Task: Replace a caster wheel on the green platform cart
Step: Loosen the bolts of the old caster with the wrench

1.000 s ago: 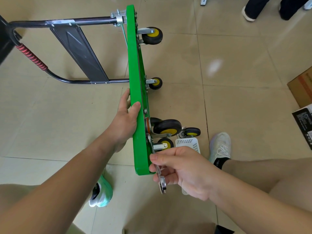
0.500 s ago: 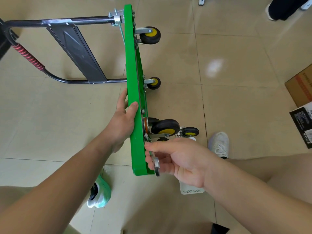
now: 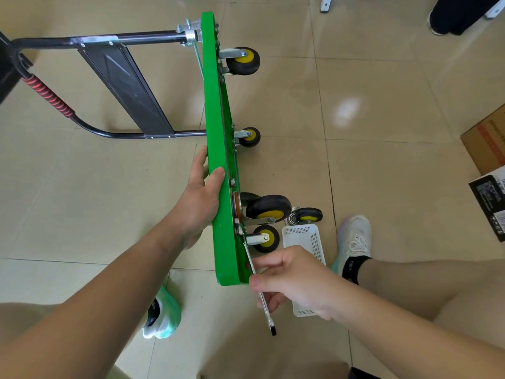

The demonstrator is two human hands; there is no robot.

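Down at the near corner of the green cart [image 3: 218, 160], stood on edge on the floor [image 3: 382, 187], the right hand [image 3: 292, 280] has its fingers curled round the wrench [image 3: 266, 305], whose handle has swung back down since 0.5 s ago. Looks like another turn on the fastening of the near wheel [image 3: 263, 239]; the left hand [image 3: 200, 198] clamps the deck edge, thumb on top.

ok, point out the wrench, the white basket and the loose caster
wrench [image 3: 269, 317], head view, shank near ring end
white basket [image 3: 300, 233], head view, far perforated wall
loose caster [image 3: 308, 213], head view, black tyre
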